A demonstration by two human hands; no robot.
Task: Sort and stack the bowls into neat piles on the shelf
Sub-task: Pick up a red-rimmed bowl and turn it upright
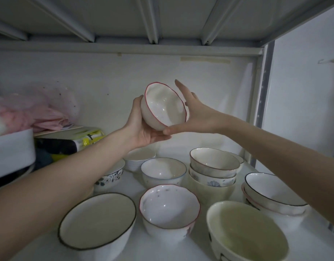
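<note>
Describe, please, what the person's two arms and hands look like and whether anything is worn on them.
Both forearms are bare, with no sleeves, watch, bracelet or gloves in view. The left hand shows no rings. The right hand has slim fingers and one dark-painted fingernail near its knuckles; no rings can be seen.

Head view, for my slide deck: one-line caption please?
Both hands, left hand and right hand, hold a red-rimmed bowl above unsorted bowls.

Glossy glazed ceramic bowl (165, 106) — red-rimmed, matt painted metal shelf (136, 181), gauzy pink cloth (36, 110)
</note>
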